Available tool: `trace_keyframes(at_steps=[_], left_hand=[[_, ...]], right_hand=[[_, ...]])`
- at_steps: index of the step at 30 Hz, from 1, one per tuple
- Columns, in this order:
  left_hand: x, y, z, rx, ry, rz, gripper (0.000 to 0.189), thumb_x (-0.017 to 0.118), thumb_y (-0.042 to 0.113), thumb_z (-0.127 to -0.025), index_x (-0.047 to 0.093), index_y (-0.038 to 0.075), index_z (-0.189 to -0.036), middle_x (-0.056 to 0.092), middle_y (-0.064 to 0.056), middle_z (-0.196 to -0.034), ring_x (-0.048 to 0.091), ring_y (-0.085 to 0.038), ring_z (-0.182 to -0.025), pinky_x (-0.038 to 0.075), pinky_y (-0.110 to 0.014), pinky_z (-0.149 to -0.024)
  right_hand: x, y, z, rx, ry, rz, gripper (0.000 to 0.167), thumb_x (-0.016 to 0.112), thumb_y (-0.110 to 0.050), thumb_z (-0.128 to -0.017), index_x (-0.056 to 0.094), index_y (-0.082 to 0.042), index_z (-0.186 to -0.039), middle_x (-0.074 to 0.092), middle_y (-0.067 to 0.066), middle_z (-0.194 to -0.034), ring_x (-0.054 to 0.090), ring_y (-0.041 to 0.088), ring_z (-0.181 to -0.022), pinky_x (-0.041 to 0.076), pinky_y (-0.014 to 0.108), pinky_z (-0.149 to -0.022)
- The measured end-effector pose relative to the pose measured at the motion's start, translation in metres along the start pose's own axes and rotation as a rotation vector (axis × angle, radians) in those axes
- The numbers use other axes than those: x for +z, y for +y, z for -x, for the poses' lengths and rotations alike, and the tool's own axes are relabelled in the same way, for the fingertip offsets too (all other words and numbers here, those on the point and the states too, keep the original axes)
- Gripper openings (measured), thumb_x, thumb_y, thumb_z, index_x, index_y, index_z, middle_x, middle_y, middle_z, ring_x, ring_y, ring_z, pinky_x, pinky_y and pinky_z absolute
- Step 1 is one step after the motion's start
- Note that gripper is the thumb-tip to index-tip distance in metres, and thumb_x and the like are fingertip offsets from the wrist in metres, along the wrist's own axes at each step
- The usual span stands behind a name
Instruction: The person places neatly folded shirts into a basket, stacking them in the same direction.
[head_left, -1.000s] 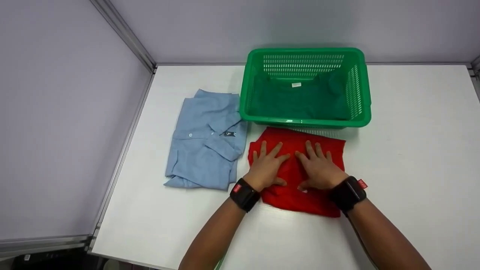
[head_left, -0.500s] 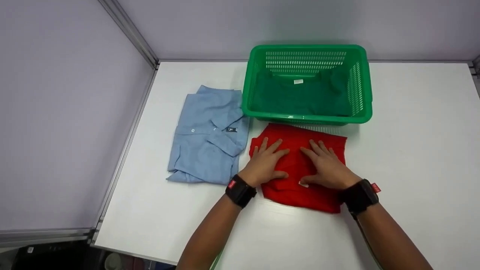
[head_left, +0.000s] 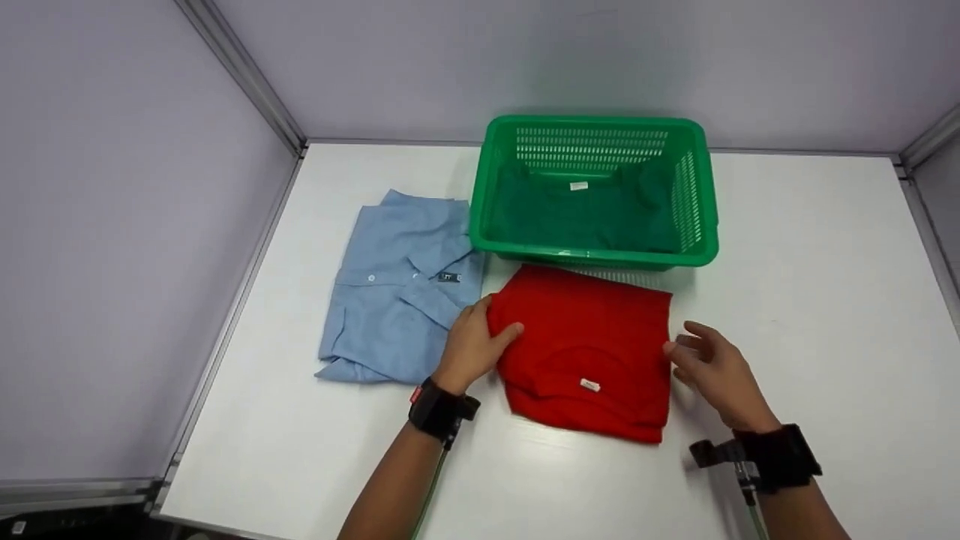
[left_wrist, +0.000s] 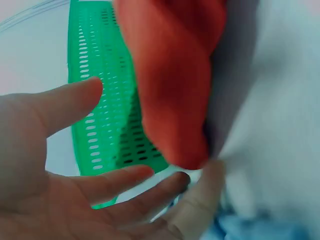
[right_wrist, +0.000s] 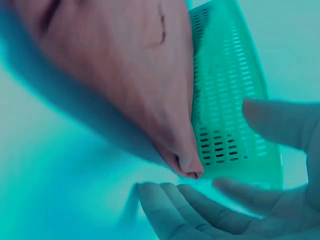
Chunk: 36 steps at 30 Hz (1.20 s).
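A folded red T-shirt (head_left: 592, 337) lies on the table, with a white neck label facing up. At its left edge is my left hand (head_left: 471, 346), thumb over the cloth in the head view. The left wrist view shows this hand's fingers (left_wrist: 150, 200) spread and fairly straight beside the shirt's folded edge (left_wrist: 175, 100). Near the shirt's right edge, my right hand (head_left: 716, 371) has its thumb apart from the fingers. In the right wrist view its fingers (right_wrist: 165, 210) extend beside the shirt (right_wrist: 140, 85) without gripping it; any light contact is unclear.
A green plastic basket (head_left: 592, 259) stands behind the red shirt, with green cloth (head_left: 585, 217) inside. To the left lies a folded light blue collared shirt (head_left: 390, 300), against the basket's side. Grey panels (head_left: 480, 67) border the white table (head_left: 810, 300).
Both hands have left the top of the red T-shirt, where they lay flat. The left has moved to its left edge, the right outward to its right edge. The white label is now uncovered.
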<state>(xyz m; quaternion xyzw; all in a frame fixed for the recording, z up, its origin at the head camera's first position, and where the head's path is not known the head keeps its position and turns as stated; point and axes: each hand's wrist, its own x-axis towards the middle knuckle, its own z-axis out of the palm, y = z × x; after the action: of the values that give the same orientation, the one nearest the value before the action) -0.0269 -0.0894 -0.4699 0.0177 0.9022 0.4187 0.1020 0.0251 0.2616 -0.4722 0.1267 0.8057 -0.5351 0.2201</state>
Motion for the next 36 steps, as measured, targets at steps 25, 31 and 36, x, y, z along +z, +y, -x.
trace_keyframes(at_steps=[25, 31, 36], left_hand=[[0.007, 0.003, -0.021, -0.273, -0.203, 0.438, 0.066, 0.079, 0.011, -0.089, 0.051, -0.001, -0.148, 0.067, -0.023, -0.130, 0.069, -0.029, -0.110, 0.058, -0.033, -0.088], [0.008, 0.008, -0.018, -0.253, -0.253, 0.509, 0.070, 0.078, 0.010, -0.089, 0.046, 0.004, -0.151, 0.069, -0.024, -0.125, 0.069, -0.023, -0.099, 0.058, -0.031, -0.083], [0.010, 0.012, -0.017, -0.213, -0.269, 0.528, 0.070, 0.077, 0.008, -0.090, 0.044, 0.003, -0.150, 0.068, -0.025, -0.128, 0.069, -0.022, -0.098, 0.059, -0.032, -0.086]], right_hand=[[0.029, -0.010, -0.027, 0.119, -0.181, -0.233, 0.075, 0.059, -0.026, -0.108, 0.017, 0.002, -0.164, 0.047, 0.016, -0.149, 0.053, 0.023, -0.126, 0.055, 0.023, -0.097], [0.031, -0.011, -0.026, 0.086, -0.181, -0.220, 0.074, 0.058, -0.018, -0.107, 0.016, 0.001, -0.165, 0.045, 0.017, -0.151, 0.051, 0.023, -0.128, 0.053, 0.020, -0.096], [0.030, -0.012, -0.024, 0.064, -0.173, -0.212, 0.072, 0.058, -0.017, -0.106, 0.018, 0.000, -0.164, 0.049, 0.016, -0.148, 0.054, 0.021, -0.124, 0.054, 0.020, -0.095]])
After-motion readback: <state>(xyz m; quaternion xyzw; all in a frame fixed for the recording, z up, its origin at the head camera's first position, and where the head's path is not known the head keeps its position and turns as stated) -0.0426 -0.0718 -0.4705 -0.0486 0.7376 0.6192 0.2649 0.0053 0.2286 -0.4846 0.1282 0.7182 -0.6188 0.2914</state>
